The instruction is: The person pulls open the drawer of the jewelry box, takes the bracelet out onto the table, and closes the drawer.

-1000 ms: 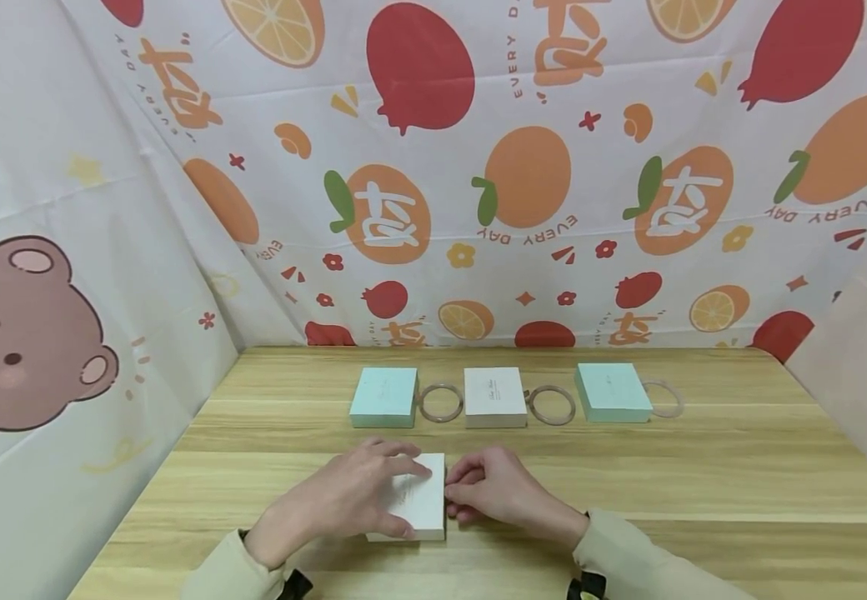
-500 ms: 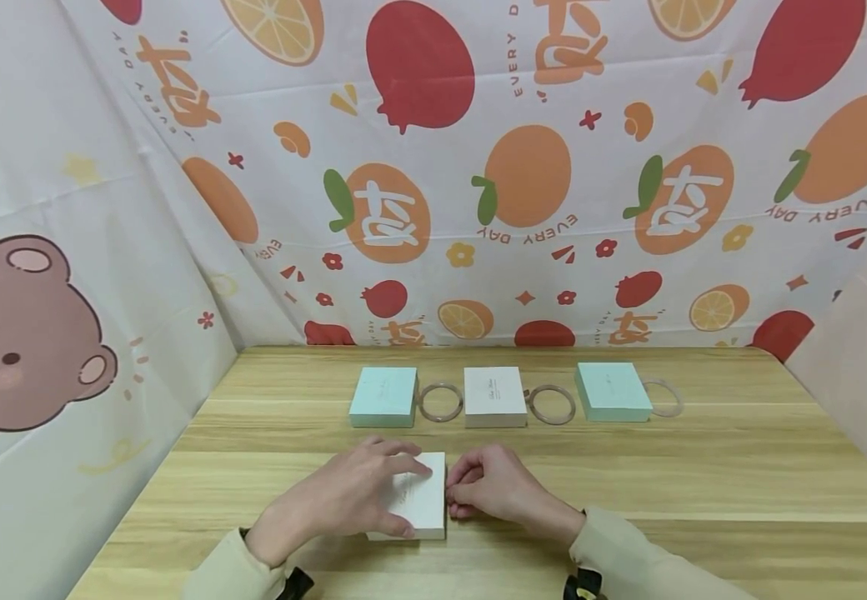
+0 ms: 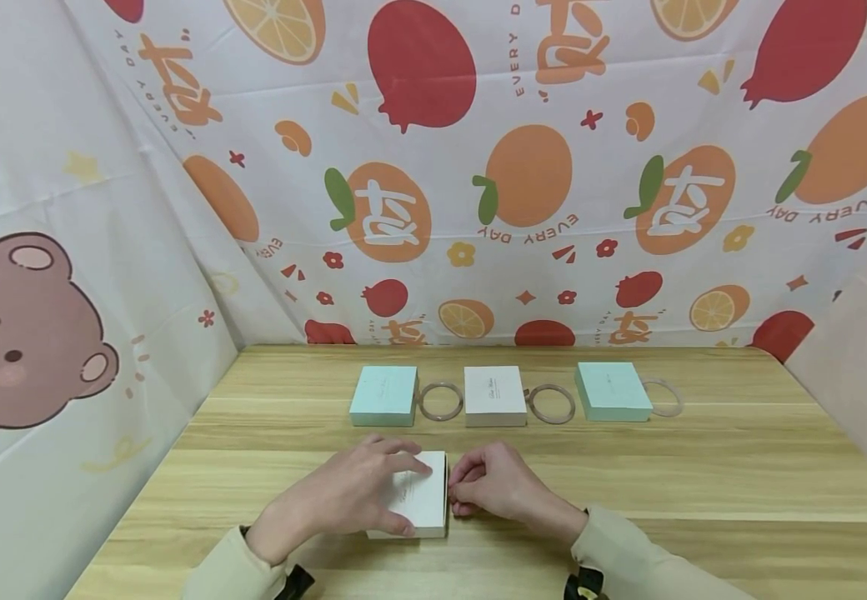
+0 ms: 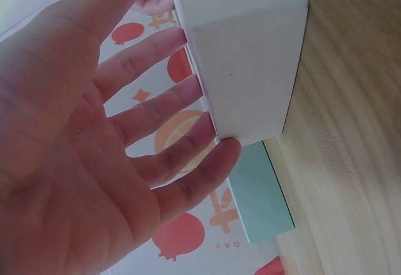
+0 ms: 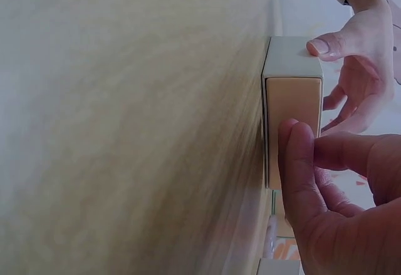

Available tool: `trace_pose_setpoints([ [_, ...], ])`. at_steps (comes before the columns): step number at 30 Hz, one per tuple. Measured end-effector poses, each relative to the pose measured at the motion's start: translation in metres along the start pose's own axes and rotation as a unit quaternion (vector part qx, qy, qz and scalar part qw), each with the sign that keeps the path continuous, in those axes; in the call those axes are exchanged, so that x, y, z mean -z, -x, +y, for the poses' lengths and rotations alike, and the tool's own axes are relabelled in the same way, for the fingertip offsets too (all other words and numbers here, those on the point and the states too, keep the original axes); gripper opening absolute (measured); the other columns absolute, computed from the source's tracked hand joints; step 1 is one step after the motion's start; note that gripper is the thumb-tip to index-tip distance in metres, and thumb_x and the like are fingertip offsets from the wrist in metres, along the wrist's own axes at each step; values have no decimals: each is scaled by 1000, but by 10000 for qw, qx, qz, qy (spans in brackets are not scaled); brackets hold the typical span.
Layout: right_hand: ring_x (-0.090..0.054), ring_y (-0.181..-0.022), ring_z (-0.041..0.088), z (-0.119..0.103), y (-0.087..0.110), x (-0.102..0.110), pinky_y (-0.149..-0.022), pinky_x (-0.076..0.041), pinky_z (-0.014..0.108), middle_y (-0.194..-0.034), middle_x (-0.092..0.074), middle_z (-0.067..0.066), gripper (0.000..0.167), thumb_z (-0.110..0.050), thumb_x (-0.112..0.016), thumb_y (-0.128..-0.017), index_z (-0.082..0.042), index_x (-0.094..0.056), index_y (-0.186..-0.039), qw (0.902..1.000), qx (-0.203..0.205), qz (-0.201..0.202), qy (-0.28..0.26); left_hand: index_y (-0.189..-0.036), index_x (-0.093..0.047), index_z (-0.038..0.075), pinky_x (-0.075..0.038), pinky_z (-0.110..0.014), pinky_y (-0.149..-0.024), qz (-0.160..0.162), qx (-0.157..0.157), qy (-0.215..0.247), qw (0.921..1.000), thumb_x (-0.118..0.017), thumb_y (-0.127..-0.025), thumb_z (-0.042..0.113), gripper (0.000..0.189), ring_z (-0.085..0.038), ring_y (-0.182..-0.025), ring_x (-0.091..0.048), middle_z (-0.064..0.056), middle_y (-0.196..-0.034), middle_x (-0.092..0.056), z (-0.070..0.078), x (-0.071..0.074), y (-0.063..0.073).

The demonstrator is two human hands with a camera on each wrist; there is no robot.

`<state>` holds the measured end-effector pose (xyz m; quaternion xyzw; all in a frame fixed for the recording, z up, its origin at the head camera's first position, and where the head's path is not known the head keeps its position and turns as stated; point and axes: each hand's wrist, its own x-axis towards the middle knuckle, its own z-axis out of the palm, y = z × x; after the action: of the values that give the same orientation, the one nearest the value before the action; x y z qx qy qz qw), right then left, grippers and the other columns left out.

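Note:
A white drawer-style gift box (image 3: pixel 422 500) lies on the table in the head view. My left hand (image 3: pixel 354 492) holds it, fingers spread over the lid and thumb at the near edge. The left wrist view has its fingertips along the upper edge of the box's white side (image 4: pixel 244 81). At the box's right end my right hand (image 3: pixel 504 492) has thumb and fingertips pressed together. In the right wrist view these pinched fingertips (image 5: pixel 299 137) are right at the peach-coloured end of the inner drawer (image 5: pixel 291 99). Whatever small pull they pinch is hidden by the fingers.
Behind stand a left mint box (image 3: pixel 383 396), a white box (image 3: pixel 494 396) and a right mint box (image 3: pixel 613 392). Beside them lie a brownish bangle (image 3: pixel 441 419), another brownish bangle (image 3: pixel 552 423) and a pale bangle (image 3: pixel 674 414). A fruit-print cloth (image 3: pixel 441 208) hangs behind the table (image 3: pixel 704 475).
My right hand has shifted very slightly right, and a thin dark gap shows at the white box's right end. My left hand stays in place on the box.

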<state>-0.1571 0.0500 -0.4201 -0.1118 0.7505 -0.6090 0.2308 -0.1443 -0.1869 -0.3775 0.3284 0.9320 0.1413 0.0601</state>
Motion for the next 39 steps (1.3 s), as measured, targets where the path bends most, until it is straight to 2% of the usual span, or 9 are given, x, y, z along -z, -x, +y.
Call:
trace_pose_setpoints([
  [10,-70,-63,12,-1,2,4,-62,-60,27,-72,-71,7,8,3,-70,-87,-4,-72,-82,9998,-30,21,200,-125,-72,26,-51,-55,-102,-18,40,26,10000,-90,-72,44,59,-34,-129,-57,-5,-141,-62,1,1,0],
  [21,-70,-63,12,0,4,5,-62,-60,28,-74,-71,8,3,3,-70,-87,2,-73,-86,9997,-37,43,241,-125,-72,26,-51,-55,-102,-47,118,58,9999,-90,-72,45,59,-35,-130,-56,-4,-142,-62,1,0,0],
  [34,-69,-63,11,2,5,10,-61,-59,26,-73,-70,6,5,1,-70,-87,-2,-72,-84,9995,-105,6,313,-126,-71,27,-50,-56,-103,-139,224,195,9995,-90,-72,44,60,-36,-134,-53,-4,-143,-61,3,3,0],
  [39,-69,-62,10,3,5,10,-62,-60,27,-72,-70,5,5,2,-69,-87,1,-73,-86,9996,-69,-10,285,-126,-71,27,-51,-56,-102,-136,231,200,9994,-90,-72,44,60,-36,-133,-54,-4,-143,-61,2,2,0],
])
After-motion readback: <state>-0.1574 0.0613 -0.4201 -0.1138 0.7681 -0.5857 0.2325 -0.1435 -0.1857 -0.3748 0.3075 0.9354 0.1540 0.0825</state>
